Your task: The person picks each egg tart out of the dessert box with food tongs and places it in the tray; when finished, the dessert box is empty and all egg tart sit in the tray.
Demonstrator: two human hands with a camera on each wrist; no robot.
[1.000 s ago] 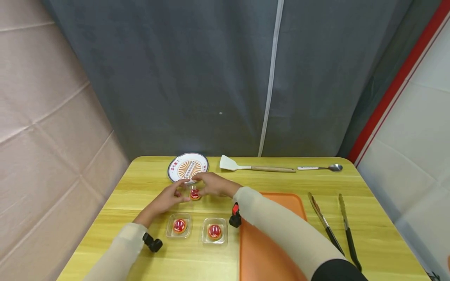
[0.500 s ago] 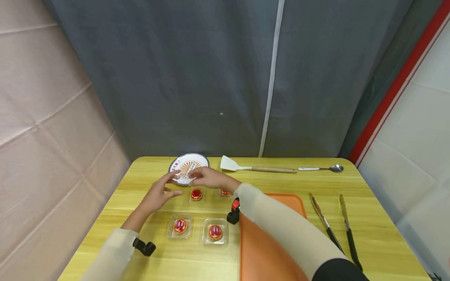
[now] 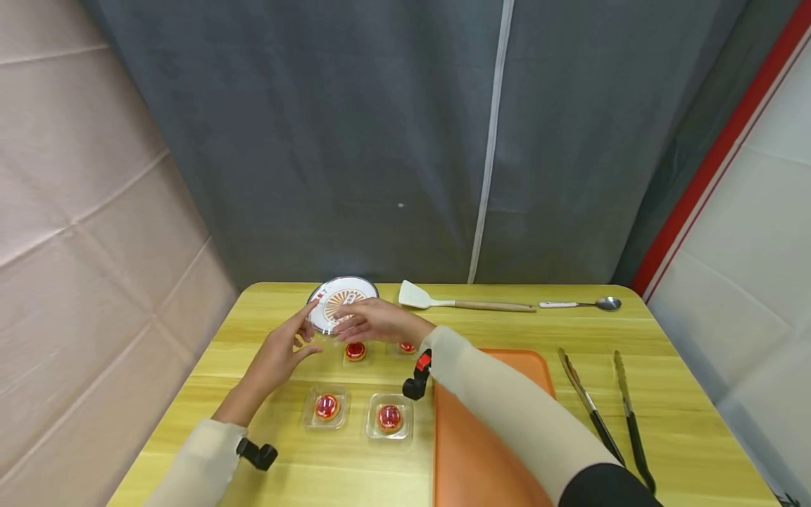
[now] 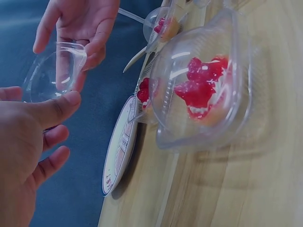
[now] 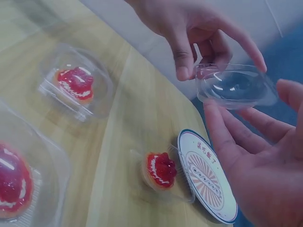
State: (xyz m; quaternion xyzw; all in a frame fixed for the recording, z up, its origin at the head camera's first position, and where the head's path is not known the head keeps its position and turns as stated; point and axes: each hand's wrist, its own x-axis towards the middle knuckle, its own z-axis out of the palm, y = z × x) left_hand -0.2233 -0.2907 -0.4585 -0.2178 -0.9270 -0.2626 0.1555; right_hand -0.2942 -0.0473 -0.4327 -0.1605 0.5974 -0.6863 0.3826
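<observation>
A clear plastic lid (image 5: 236,87) hangs between both hands above the table. My left hand (image 3: 275,355) pinches it between thumb and fingers. The right hand (image 3: 376,320) reaches in from the other side, with fairly straight fingers touching the lid's underside in the right wrist view. Below them, a red-topped tart (image 5: 161,170) sits uncovered on its clear base beside the round patterned plate (image 5: 203,175). Two tarts in clear boxes, a left one (image 3: 327,407) and a right one (image 3: 389,418), stand nearer the front. Another tart (image 3: 407,348) is partly hidden by the right hand.
An orange tray (image 3: 481,443) lies right of the tarts, under the right forearm. Metal tongs (image 3: 627,415) with black handles lie farther right. Along the back edge are a white spatula (image 3: 415,296) with a wooden handle and a spoon (image 3: 607,303). A grey curtain (image 3: 355,141) hangs behind.
The lid has come up off the tart beside the plate. My left hand has drawn back to the left, and the right hand's fingers have spread out straighter.
</observation>
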